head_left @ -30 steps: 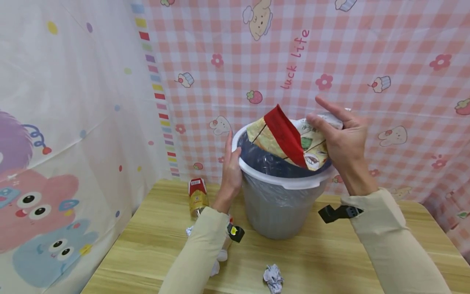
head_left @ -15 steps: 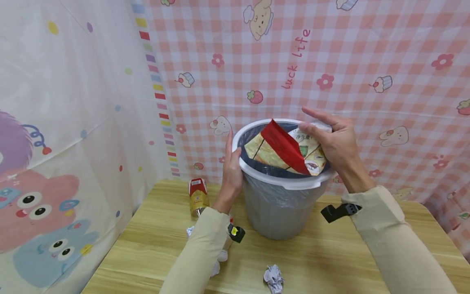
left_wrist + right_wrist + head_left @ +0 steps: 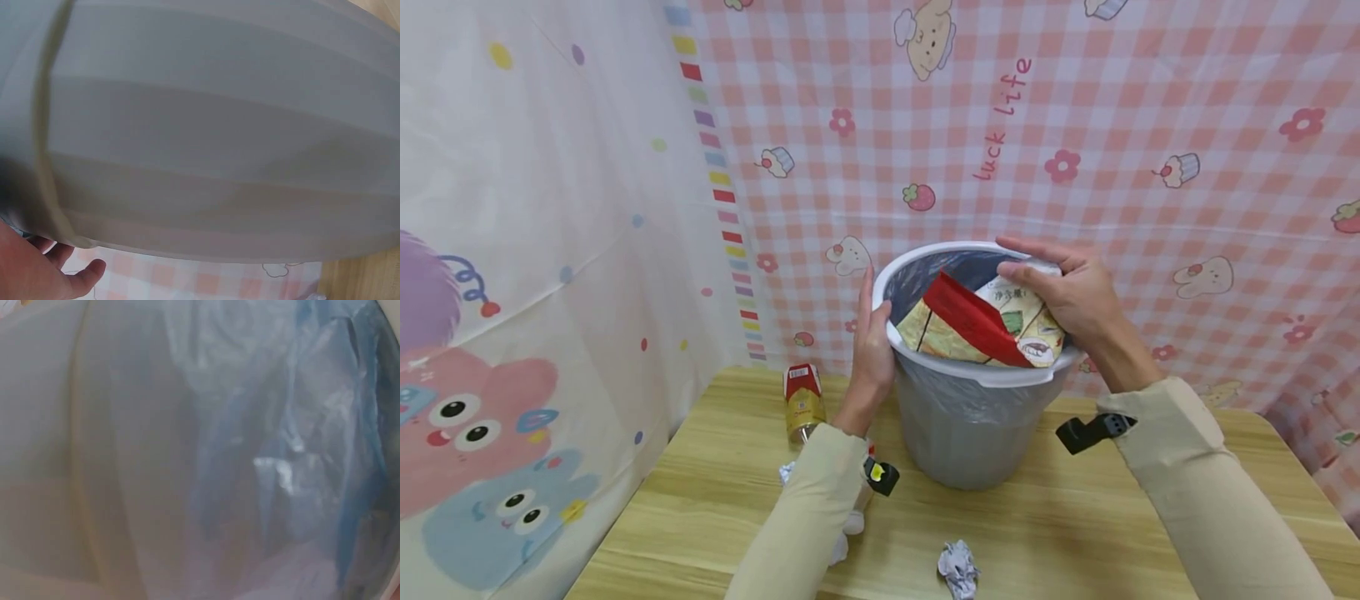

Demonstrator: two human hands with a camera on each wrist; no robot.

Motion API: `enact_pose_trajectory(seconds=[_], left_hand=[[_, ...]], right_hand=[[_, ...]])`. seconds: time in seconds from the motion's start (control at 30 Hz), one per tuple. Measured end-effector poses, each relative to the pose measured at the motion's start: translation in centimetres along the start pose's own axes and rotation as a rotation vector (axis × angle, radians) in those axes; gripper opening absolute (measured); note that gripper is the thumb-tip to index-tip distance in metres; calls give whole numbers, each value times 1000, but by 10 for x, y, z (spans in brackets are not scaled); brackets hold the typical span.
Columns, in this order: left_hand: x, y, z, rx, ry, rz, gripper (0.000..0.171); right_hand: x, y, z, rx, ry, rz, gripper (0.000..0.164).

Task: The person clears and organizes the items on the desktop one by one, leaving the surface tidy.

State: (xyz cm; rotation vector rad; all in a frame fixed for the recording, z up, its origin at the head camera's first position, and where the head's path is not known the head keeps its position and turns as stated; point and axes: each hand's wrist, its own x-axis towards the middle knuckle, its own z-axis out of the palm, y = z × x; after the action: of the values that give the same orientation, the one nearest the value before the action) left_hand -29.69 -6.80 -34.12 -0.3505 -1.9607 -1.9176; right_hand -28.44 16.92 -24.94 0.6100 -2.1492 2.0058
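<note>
A grey trash bin (image 3: 973, 429) with a white rim and a clear liner bag stands on the wooden table. My left hand (image 3: 874, 346) holds its left side, thumb at the rim and fingers up along the outside; in the left wrist view, fingertips (image 3: 94, 275) show beside the bin wall. A cream, red and white printed food packet (image 3: 970, 321) lies tilted in the bin's mouth. At the packet's right end, my right hand (image 3: 1078, 300) grips it with the thumb on top, the index finger stretched along the back rim. Liner folds (image 3: 281, 456) fill much of the right wrist view.
A red and gold carton (image 3: 803, 398) is on the table left of the bin, with a clear bottle end near it. Crumpled paper (image 3: 958, 569) lies at the front. White items (image 3: 853, 523) are partly hidden by the left sleeve. A checked cloth hangs behind.
My right hand has moved down and left, lowering the food packet deeper into the bin's mouth. The left hand and the bin have stayed in place.
</note>
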Motion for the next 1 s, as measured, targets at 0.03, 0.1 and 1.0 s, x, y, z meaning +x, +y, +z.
enact_pose_trajectory(seconds=[0.03,0.1,1.0], left_hand=[[0,0,0,3,0,-2,61],[0,0,1,7,3,-9,61],[-1,0,0,-3,-10,-4,58]], right_hand=[[0,0,0,-15,6,12,39],[0,1,-1,-40,14,34,39],[3,5,-7,114,-24,157,32]])
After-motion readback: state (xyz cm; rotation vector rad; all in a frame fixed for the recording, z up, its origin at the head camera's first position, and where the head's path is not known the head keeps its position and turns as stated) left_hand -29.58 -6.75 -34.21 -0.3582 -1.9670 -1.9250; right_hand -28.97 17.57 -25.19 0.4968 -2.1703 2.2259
